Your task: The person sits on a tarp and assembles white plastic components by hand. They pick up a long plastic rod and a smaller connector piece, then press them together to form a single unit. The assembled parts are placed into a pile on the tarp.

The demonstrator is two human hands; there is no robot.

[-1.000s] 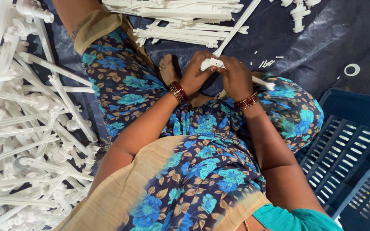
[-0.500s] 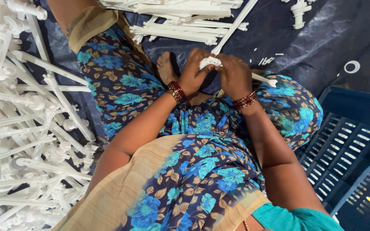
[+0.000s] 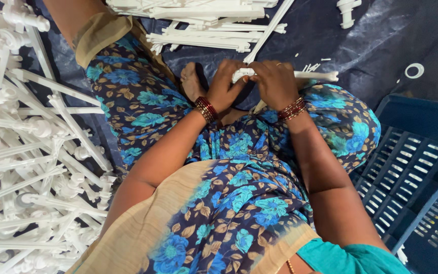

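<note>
I sit cross-legged on a dark blue sheet (image 3: 381, 45) in a blue flowered garment. Both hands meet over my lap on one white plastic moulded piece (image 3: 315, 76), a thin bar with a knob at its left end. My left hand (image 3: 227, 83) grips the knob end, fingers curled round it. My right hand (image 3: 276, 83) closes over the bar beside it, and the bar's free end sticks out to the right. Red bangles sit on both wrists. A long white rod (image 3: 269, 30) slants up and away from my hands.
A big heap of white plastic rods with knobs (image 3: 31, 152) fills the left side. More white bars (image 3: 204, 25) lie at the top. A blue slotted crate (image 3: 411, 167) stands at the right. A small white ring (image 3: 414, 70) lies on the sheet.
My hands stay together on the white piece with only slight shifts of the fingers. The view has drifted a little; nothing has been let go.
</note>
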